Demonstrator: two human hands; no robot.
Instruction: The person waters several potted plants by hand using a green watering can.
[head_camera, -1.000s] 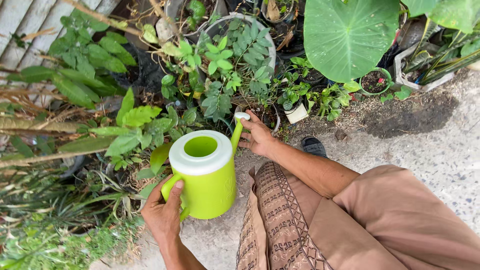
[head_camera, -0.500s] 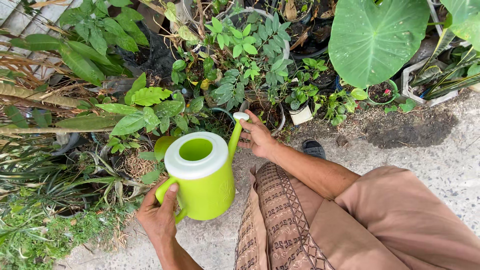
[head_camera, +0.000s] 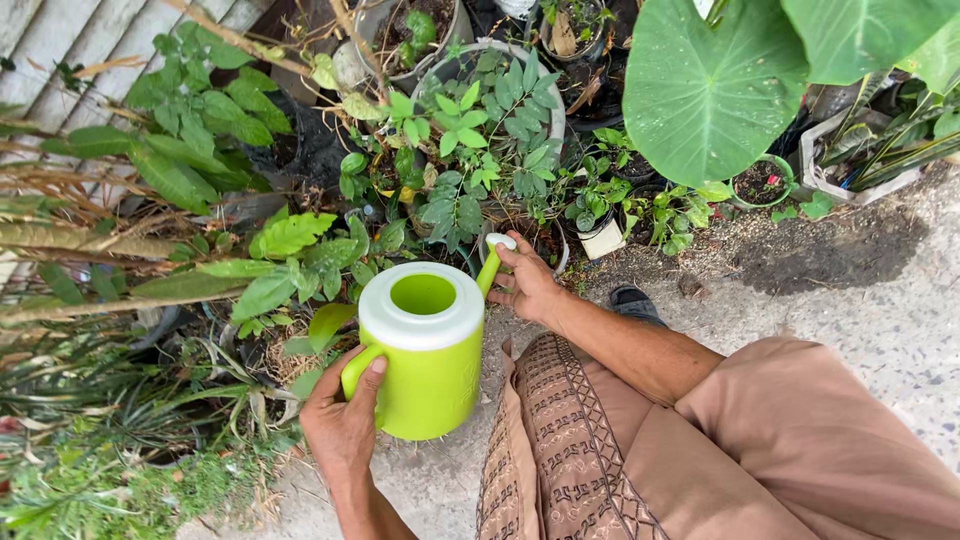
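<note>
A lime-green plastic watering can (head_camera: 432, 375) with a white top ring is held above the ground's edge, its spout (head_camera: 492, 262) pointing away toward the pots. My left hand (head_camera: 345, 425) grips the can's handle at its near left side, thumb on top. My right hand (head_camera: 528, 283) holds the thin spout just below its white tip. The can's opening shows a green inside; whether water is in it cannot be told. Leafy potted plants (head_camera: 470, 150) crowd right in front of the spout.
A huge round green leaf (head_camera: 710, 90) hangs at the upper right. Small pots (head_camera: 603, 232) and a green pot of soil (head_camera: 755, 180) stand along the concrete (head_camera: 880, 290). Dry stalks and grass fill the left. My sandalled foot (head_camera: 632, 300) and brown clothing (head_camera: 720, 450) lie below.
The can and both hands have shifted slightly right and toward the pots. The view has swung a little, and both grips are unchanged.
</note>
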